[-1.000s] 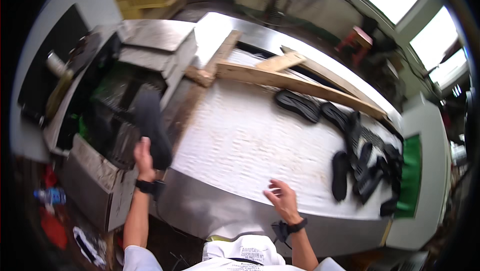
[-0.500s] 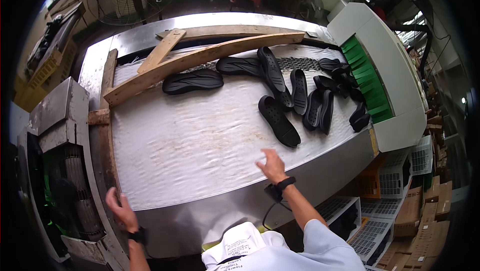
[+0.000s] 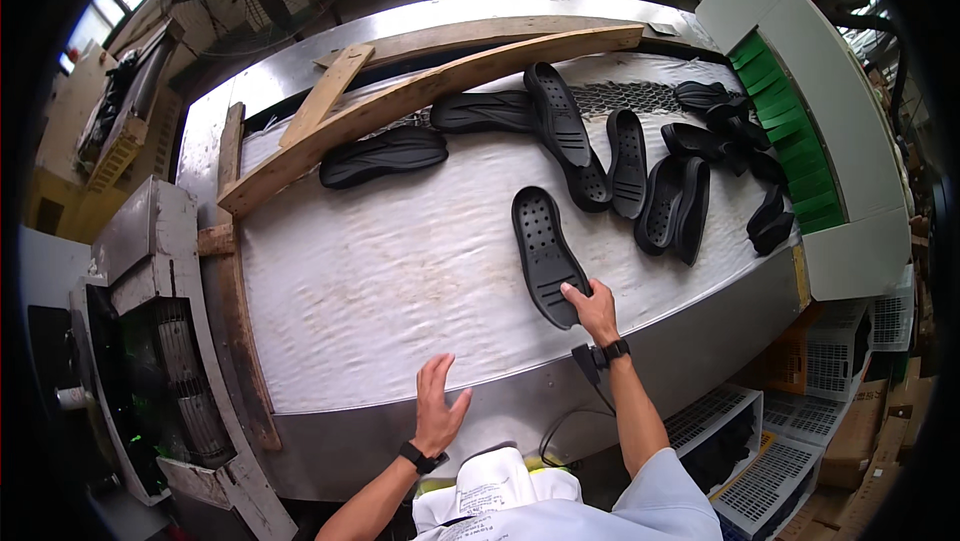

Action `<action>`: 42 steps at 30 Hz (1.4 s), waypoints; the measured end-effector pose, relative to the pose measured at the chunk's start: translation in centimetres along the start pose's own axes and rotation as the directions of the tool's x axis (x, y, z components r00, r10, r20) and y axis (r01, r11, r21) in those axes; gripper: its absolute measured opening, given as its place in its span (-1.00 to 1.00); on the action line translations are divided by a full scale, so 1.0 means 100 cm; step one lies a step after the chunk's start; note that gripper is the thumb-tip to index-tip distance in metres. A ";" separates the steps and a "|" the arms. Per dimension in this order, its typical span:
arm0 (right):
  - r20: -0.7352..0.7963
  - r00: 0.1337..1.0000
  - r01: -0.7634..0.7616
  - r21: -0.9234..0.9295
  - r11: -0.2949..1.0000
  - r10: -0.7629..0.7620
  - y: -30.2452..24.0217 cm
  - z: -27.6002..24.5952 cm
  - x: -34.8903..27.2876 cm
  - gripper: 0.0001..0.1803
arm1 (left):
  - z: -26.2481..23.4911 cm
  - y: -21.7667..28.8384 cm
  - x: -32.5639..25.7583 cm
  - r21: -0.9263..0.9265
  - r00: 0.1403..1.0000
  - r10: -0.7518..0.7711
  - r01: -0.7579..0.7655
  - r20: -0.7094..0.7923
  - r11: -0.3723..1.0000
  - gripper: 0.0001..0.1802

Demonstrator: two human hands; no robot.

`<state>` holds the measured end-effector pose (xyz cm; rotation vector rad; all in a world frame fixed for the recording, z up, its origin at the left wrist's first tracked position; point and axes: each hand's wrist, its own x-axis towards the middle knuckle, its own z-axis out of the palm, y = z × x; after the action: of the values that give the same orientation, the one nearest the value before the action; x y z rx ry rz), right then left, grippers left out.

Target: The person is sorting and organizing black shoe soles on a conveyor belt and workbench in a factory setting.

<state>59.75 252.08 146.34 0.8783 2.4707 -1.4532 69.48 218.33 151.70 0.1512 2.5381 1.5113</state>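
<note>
A black shoe sole with holes in its face is gripped at its near end by my right hand, thumb on top. Over the near metal edge, my left hand is empty, its fingers and thumb apart. Farther right on the white cloth belt lie several more black soles, among them an upright-facing sole and a close pair. Two ridged soles, one at the left and one beside it, rest near a slanted wooden plank. Whether the held sole still touches the belt, I cannot tell.
The slanted wooden plank crosses the far side. At the right, green strip curtains hang in a white machine housing. A worn metal machine stands at left. Plastic crates sit below on the right.
My right hand has reached the nearest sole and closed on its near end; the sole is turned slightly. My left hand has moved right from the belt's left edge. The view has shifted.
</note>
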 end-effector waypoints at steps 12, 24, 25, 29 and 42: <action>0.624 0.774 0.012 0.155 0.988 -0.107 -0.176 0.036 -0.039 -0.46 | -0.072 -0.022 0.024 -0.065 0.974 -0.034 0.020 -0.225 0.998 -0.50; 0.293 0.626 0.743 -0.506 0.439 -0.722 -0.258 0.292 0.152 0.06 | -0.107 -0.029 -0.066 -0.592 0.739 -0.619 0.382 -0.265 0.709 -0.53; 0.317 0.630 0.725 -0.567 0.390 -0.709 -0.267 0.308 0.152 0.11 | -0.119 -0.015 -0.058 -0.519 0.699 -0.653 0.458 -0.292 0.722 -0.54; 0.334 0.682 0.678 -0.621 0.392 -0.651 -0.274 0.325 0.179 0.24 | -0.104 -0.041 -0.063 -0.610 0.638 -0.718 0.460 -0.279 0.645 -0.56; 0.566 0.663 0.739 -0.391 0.549 -0.490 -0.206 0.245 0.042 0.15 | -0.109 -0.052 -0.090 -0.779 0.625 -0.661 0.130 -0.416 0.614 -0.37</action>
<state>40.96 225.82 147.40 -0.4701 2.7269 -0.6979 76.03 204.89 153.15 -1.2709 1.8739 2.4349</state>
